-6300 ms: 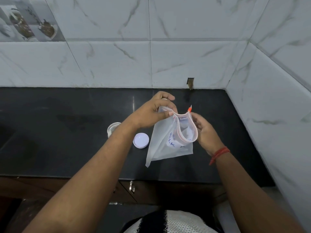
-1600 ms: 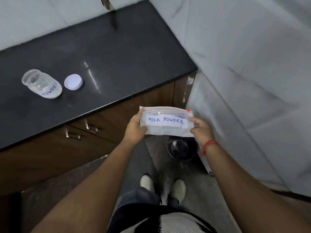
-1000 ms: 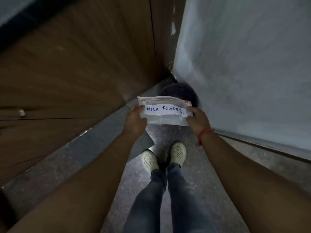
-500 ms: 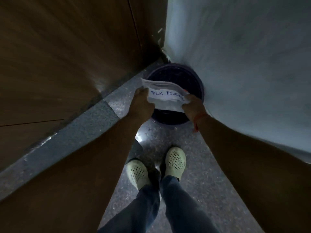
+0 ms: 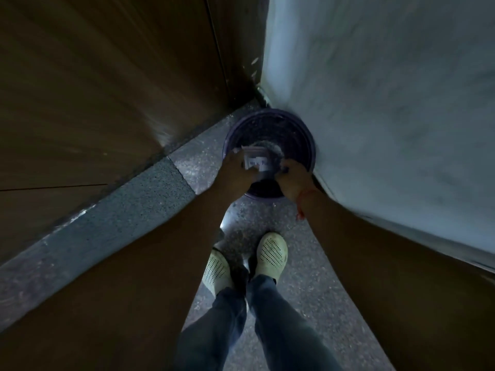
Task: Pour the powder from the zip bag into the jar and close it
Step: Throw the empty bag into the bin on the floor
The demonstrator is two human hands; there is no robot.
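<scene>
Lowered since half a second ago, the zip bag (image 5: pixel 259 162) now sits down inside the mouth of a dark round bin (image 5: pixel 308 145) on the floor, where before it was held just above the rim. The left hand (image 5: pixel 235 172) pinches the bag's edge at 9 o'clock and the right hand (image 5: pixel 293 178) pinches it at 3 o'clock; both are closed on the bag, well apart from each other across its width. A handwritten label on the bag is partly readable between the fingers. Pale grainy matter shows in the bin at 12 o'clock from the bag, though dim light and blur make it impossible to tell whether it is powder or litter. The bin stands in the corner at 12 o'clock from the person's shoes (image 5: pixel 272 254), against a pale wall (image 5: pixel 388 89) and beside wooden cabinet fronts (image 5: pixel 107 89).

Neither the jar nor its lid is in view. By appearance the bag is being discarded, which suggests the pouring is finished. If so, the next move calls for letting go with both hands, straightening up, turning to wherever the jar stands and screwing its lid down squarely.
</scene>
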